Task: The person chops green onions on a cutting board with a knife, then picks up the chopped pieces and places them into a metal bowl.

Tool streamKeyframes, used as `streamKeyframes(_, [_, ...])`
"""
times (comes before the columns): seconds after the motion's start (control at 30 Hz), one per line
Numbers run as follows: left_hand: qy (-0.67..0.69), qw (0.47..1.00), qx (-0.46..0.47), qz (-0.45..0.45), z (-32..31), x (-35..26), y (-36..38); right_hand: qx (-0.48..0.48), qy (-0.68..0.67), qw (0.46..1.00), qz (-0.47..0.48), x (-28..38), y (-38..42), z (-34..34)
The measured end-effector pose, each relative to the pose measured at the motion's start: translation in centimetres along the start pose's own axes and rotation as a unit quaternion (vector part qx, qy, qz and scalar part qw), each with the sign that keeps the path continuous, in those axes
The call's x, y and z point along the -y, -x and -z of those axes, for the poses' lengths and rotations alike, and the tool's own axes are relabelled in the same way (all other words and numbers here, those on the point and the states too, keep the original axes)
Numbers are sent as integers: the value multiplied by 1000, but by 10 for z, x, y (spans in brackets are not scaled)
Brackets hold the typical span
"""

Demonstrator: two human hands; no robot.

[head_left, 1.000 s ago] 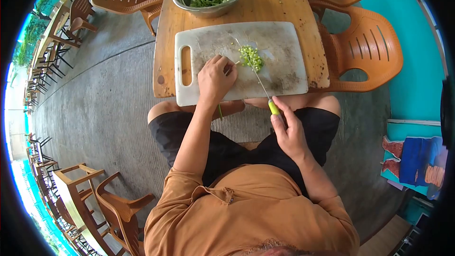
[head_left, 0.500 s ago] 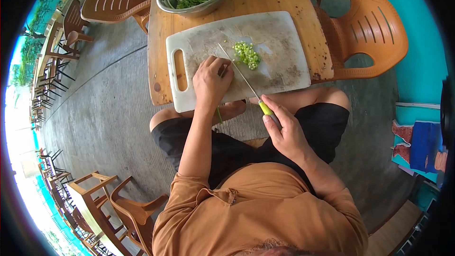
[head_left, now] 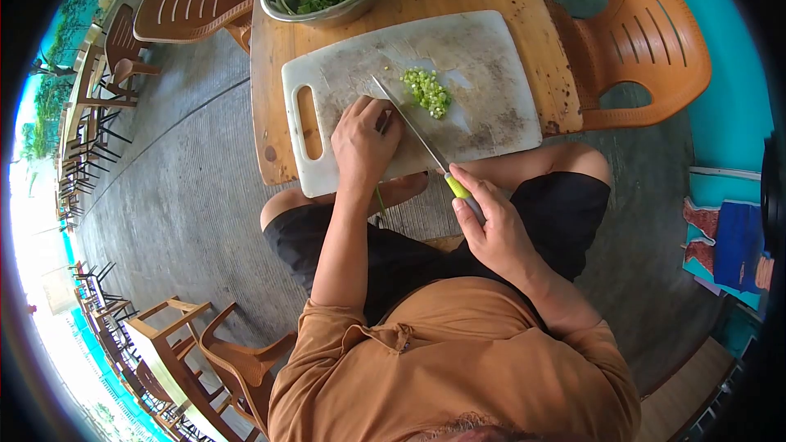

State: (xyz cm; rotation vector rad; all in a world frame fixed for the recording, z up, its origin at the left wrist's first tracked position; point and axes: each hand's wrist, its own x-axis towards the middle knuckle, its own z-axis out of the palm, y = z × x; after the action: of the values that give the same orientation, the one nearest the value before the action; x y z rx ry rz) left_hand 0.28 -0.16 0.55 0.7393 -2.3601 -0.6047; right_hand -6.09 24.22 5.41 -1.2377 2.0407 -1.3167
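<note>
My left hand (head_left: 363, 141) rests on the white cutting board (head_left: 487, 53), fingers curled around a spring onion. Most of the spring onion is hidden by the hand; its green end (head_left: 379, 199) hangs past the board's near edge. In my right hand (head_left: 494, 225) is a knife (head_left: 416, 128) with a green and black handle. Its blade slants across the board just right of my left fingertips, tip pointing away from me. A small heap of chopped spring onion (head_left: 426, 93) lies to the right of the blade.
A metal bowl (head_left: 270, 2) of cut greens stands at the back left of the wooden table (head_left: 274, 127). Orange plastic chairs flank the table, one at the right (head_left: 647, 49) and one at the left (head_left: 192, 0). My legs are under the near edge.
The view has shifted slightly. The knife blade has turned a little, showing more of its flat side. My left hand keeps its place on the board.
</note>
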Motion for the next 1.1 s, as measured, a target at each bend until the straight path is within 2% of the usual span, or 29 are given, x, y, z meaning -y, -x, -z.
streamKeyframes(0.13, [1,1000,2,-8,1,1,0,-15,-13,1000,-3,-6,-3,-8])
streamKeyframes(0.43, [28,999,-5,44,2,-3,1,-36,-36,998,-22,-9,-23,-12])
streamKeyframes(0.5, [27,999,-11,18,1,-3,0,-26,-47,998,-21,-13,-20,-6])
streamKeyframes(0.7, [25,1000,-13,13,0,-5,0,-2,-83,996,-41,-6,-7,1])
streamKeyframes(0.87, [18,1000,-9,6,-1,-1,0,-5,-57,998,-2,-6,-2,0])
streamKeyframes(1.1, [21,1000,-2,9,-1,-1,1,-6,-39,999,-13,-4,3,0])
